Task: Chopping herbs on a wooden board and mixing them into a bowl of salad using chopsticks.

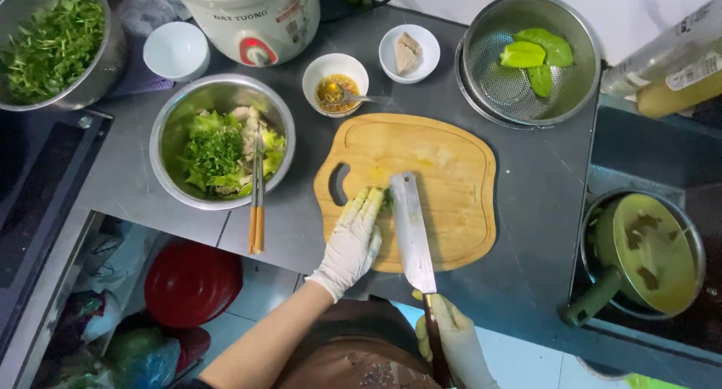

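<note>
My left hand [352, 242], in a pale glove, lies on the wooden cutting board [451, 171] and presses a small bit of green vegetable [387, 199] against the blade. My right hand [455, 340], also gloved, grips the dark handle of a cleaver [412, 235]. The wide blade stands on the board right beside my left fingertips. Most of the green piece is hidden by my fingers and the blade.
A steel bowl [174, 107] of greens and pale meat with chopsticks [257, 201] sits left of the board. Behind are a sauce bowl with spoon [336, 84], a small dish [410, 54], a colander [564, 80] with green pieces, a cooker [252, 16]. A green pan [647, 253] sits right.
</note>
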